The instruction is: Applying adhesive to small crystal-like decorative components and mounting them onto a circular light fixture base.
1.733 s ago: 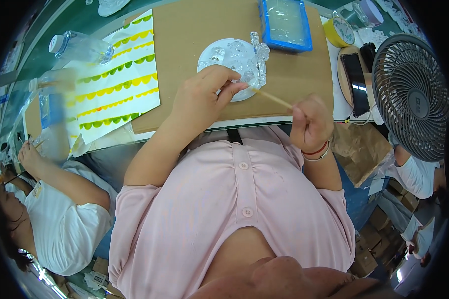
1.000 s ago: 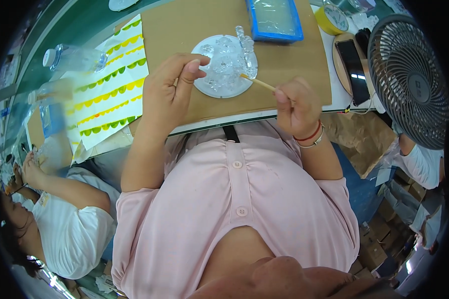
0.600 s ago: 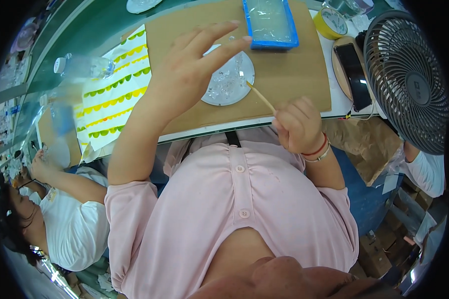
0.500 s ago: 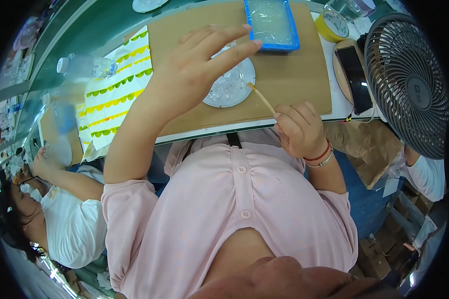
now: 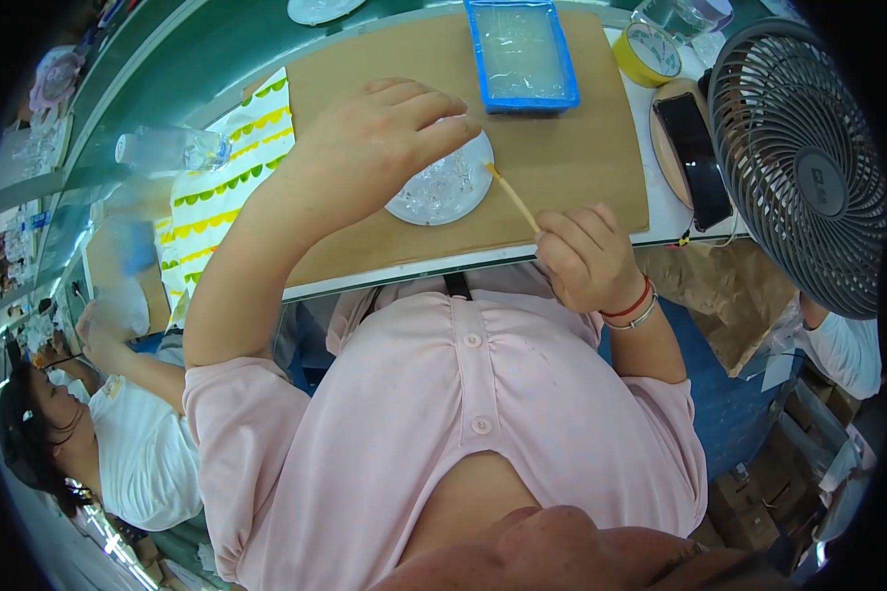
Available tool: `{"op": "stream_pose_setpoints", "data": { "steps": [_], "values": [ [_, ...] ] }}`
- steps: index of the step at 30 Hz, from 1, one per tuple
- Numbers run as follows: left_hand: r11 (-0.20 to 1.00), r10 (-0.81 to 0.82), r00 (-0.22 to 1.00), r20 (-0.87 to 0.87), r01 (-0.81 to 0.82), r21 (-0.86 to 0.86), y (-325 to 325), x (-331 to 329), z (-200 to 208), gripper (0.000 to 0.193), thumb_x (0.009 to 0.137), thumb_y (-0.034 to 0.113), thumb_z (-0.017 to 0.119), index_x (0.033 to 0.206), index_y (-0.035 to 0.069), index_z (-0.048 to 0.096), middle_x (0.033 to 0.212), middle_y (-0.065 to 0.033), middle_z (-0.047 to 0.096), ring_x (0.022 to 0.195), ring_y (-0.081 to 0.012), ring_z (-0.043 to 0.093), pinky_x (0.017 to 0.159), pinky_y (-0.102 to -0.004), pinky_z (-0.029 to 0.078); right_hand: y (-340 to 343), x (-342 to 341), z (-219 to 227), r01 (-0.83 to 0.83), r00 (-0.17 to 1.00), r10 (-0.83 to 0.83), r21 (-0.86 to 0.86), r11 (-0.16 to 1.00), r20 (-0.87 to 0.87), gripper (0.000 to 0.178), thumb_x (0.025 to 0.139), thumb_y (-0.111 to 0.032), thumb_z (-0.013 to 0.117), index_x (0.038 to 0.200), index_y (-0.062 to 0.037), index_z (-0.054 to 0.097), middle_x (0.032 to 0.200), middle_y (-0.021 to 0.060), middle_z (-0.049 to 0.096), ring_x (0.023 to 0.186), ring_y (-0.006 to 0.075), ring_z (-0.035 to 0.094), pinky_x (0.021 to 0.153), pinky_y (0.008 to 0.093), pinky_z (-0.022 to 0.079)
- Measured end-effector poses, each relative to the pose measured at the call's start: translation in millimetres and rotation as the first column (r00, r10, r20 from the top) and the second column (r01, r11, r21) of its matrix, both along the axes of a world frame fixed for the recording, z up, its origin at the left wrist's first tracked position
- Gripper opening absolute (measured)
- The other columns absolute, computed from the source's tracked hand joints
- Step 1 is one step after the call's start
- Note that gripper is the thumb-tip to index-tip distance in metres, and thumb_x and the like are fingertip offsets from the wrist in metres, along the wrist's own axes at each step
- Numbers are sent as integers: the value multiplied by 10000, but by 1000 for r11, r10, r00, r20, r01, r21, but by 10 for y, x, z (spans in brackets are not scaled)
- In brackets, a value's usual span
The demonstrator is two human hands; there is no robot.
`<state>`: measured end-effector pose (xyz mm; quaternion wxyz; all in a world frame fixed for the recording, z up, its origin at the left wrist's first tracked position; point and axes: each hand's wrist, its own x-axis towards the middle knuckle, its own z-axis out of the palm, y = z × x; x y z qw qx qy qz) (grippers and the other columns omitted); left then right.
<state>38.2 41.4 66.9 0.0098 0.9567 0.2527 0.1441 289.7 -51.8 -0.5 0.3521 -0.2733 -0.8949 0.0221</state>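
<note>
My left hand point(image 5: 396, 133) hovers palm down over a round white plate point(image 5: 460, 203), fingers bent forward and slightly apart. Its thumb and the undersides of its fingertips are hidden, and nothing shows between the fingers. Small clear pieces point(image 5: 434, 187) lie on the plate, partly covered by this hand. My right hand point(image 5: 589, 258) is closed around a thin tan stick point(image 5: 515, 200), near the table's front edge. The stick's yellowish tip points up and left, beside the plate's right rim. Beyond the plate, a blue-rimmed tray point(image 5: 533, 102) holds a pale, translucent material with a shiny surface.
Brown cardboard point(image 5: 581, 187) covers the worktop under the plate. To the right are yellow tape point(image 5: 647, 54), a phone point(image 5: 694, 158) and a black fan point(image 5: 823, 167). A patterned cloth point(image 5: 225, 187) and clear bottle point(image 5: 172, 150) lie left, near a seated co-worker point(image 5: 143, 458).
My left hand has drawn back from the tray's edge toward the plate, its fingers more bent. The right hand still holds the stick in nearly the same place.
</note>
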Motion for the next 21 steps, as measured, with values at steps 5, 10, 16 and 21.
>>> {"op": "stream_pose_setpoints", "data": {
  "steps": [5, 10, 16, 21],
  "values": [
    [999, -44, 996, -73, 45, 16, 32, -83, 116, 185, 748, 80, 579, 931, 77, 603, 932, -58, 632, 914, -239, 615, 819, -339, 490, -111, 46, 15, -104, 990, 94, -92, 990, -105, 252, 730, 7, 584, 954, -44, 481, 894, 151, 635, 674, 266, 554, 614, 370, 417],
    [997, 70, 968, -242, -78, -25, 129, -373, 444, 150, 746, 75, 586, 887, 67, 635, 878, -78, 656, 838, -270, 634, 740, -360, 504, -193, 221, -31, 4, 915, 6, 22, 1000, -403, 127, 960, -148, 483, 1024, -49, 435, 857, 150, 631, 634, 237, 535, 603, 366, 433],
    [788, 605, 784, -142, -615, -40, 778, -1000, 688, 180, 791, 113, 652, 956, 44, 672, 855, -172, 669, 781, -345, 641, 701, -377, 502, -216, 267, -177, 121, 883, -119, -24, 992, -453, 157, 944, -145, 511, 1075, -63, 484, 975, 136, 622, 730, 243, 557, 630, 367, 452],
    [592, 806, 578, -130, -777, 214, 1790, -1487, 631, 194, 826, 124, 610, 999, 56, 666, 917, -189, 670, 878, -356, 646, 765, -432, 503, -182, 297, -247, 78, 965, -68, 27, 997, -252, 182, 900, -102, 538, 1077, -67, 515, 1015, 124, 641, 777, 245, 576, 673, 383, 466]
  ]
}}
